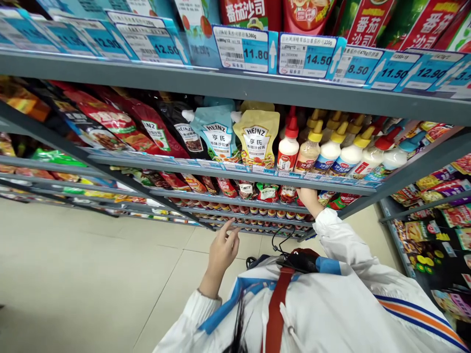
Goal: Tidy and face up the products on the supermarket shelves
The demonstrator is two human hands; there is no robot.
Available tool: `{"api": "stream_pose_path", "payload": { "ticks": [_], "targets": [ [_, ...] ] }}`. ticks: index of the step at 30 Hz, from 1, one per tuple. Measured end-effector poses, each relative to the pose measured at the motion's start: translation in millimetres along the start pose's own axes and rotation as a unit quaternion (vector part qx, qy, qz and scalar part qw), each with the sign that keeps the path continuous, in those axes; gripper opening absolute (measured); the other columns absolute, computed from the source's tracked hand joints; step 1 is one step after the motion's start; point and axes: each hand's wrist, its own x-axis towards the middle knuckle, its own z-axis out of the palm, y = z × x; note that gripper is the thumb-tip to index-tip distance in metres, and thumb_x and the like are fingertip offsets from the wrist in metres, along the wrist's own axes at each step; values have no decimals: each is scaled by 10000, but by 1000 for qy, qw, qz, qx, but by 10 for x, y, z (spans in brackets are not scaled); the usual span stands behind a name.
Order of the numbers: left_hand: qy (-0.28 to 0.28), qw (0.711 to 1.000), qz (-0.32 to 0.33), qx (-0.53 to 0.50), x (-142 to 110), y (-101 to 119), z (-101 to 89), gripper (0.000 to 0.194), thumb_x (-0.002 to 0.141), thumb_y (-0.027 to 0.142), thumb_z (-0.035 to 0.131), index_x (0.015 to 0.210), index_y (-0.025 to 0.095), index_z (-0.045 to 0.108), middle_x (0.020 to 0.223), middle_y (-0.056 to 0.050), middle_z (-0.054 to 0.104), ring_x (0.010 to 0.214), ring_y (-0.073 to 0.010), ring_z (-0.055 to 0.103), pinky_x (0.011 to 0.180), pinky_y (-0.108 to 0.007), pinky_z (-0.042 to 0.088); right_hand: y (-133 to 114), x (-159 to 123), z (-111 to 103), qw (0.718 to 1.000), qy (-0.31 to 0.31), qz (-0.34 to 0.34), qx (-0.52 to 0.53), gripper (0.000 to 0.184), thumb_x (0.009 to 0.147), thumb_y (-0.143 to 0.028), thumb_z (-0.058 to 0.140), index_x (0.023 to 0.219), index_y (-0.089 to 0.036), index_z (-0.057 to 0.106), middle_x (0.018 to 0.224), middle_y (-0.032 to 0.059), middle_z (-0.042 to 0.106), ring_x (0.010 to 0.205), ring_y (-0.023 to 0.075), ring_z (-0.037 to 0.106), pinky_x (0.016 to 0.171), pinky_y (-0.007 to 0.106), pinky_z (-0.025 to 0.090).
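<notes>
Pouches point(288, 193) under grey shelf point(228, 173) — tiled floor point(110, 274)

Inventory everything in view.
Metal shelving: one unit, grey, ahead
Price tags: many, blue and white, shelf edges
Sauce packs: several, red, green, blue, top shelf
Plastic Heinz pouches: two in front, pale blue and yellow, middle shelf
Plastic squeeze bottles: six in front, white or tan, right of pouches
Plastic packets: several, red or dark, left of pouches
Small packs: many, reddish, lower shelves
Rack packets: many, mixed colours, far right
Tiled floor: one, beige, below
Cloth jacket: one, white, bottom
Strap: one, dark red, over jacket
Left hand: one, bare, before lower shelves
Right hand: one, bare, below middle shelf, partly hidden
</notes>
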Motion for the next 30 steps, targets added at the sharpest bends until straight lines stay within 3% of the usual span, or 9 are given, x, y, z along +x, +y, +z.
{"api": "stream_pose_path", "payload": {
  "ticks": [3,6,8,11,13,16,20,30],
  "targets": [
    [-6,1000,5,-4,5,69,31,257,946,78,539,1155,186,642,1370,-178,622,971,-210,722,713,-297,586,44,-36,-54,999,-48,1,9,426,1006,-219,516,1406,-110,616,1232,205,710,1143,317,664,1043,413,486],
    [-3,1000,3,-13,-9,146,64,256,946,81,534,1147,189,650,1377,-178,616,984,-213,720,726,-303,587,54,-220,-94,999,-49,-9,17,362,1034,-310,494,1256,-116,703,1155,204,725,1063,316,681,971,395,518],
    [0,1000,-5,-21,-28,207,85,266,947,79,527,1150,194,654,1375,-175,618,992,-210,718,739,-306,587,23,-407,-98,999,0,-20,43,385,1057,-326,434,1214,-120,719,1167,195,720,1087,311,668,995,408,509],
    [4,1000,-13,-21,-67,318,100,269,947,77,522,1150,188,658,1364,-177,622,967,-200,718,731,-298,580,-72,-620,-76,979,93,-118,141,410,1078,-293,362,1280,-157,693,1285,139,697,1250,247,606,1126,382,445],
    [11,1000,-14,-10,-104,401,92,259,946,75,529,1147,177,656,1377,-186,614,950,-193,718,720,-286,574,-155,-620,-59,962,100,-164,195,402,1077,-315,399,1341,-152,654,1328,125,683,1291,219,590,1143,345,437],
    [24,999,-29,0,-198,525,54,258,947,69,532,1153,173,648,1395,-191,604,947,-185,717,711,-273,569,-289,-408,-37,973,28,-109,200,394,1051,-364,514,1325,-117,653,1236,152,722,1168,248,671,1018,321,506],
    [41,996,-78,5,-447,673,-25,238,961,83,512,1132,174,650,1349,-186,626,953,-187,718,689,-269,571,-454,-89,-2,984,-66,-83,141,346,1043,-395,562,1288,-191,698,1122,102,767,1038,251,723,910,287,509],
    [29,979,-194,52,-1248,867,-285,211,985,113,489,1097,176,656,1306,-170,641,931,-166,720,676,-246,568,-575,-132,54,995,-45,-33,85,397,1088,-348,424,1242,-179,748,1041,175,768,942,301,731,839,341,482]
  ]
}}
